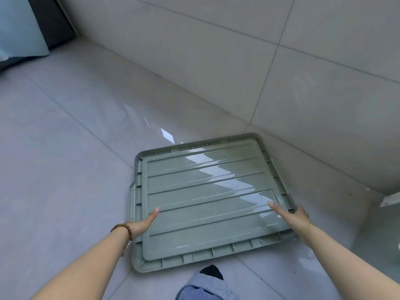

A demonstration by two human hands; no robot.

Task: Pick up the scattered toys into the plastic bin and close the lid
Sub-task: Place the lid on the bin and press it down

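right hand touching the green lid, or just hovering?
Touching. Head view: right hand grips the green lid, thumb on top, fingers curled over its rim.

Glossy grey tiled floor (pixel 54 169), thin grout lines, bright window glare patch (pixel 167 135) mid-frame. Wall of large grey tiles (pixel 194 50) runs diagonally across the top and right. Top left corner: light blue fabric (pixel 19 27) hanging down to the floor, with a dark panel (pixel 56 24) just beside it. Small white scrap (pixel 391 199) at the right edge, blurred. Bottom centre: blue terry cloth (pixel 205 286), with a black piece (pixel 211 271) touching its top edge.
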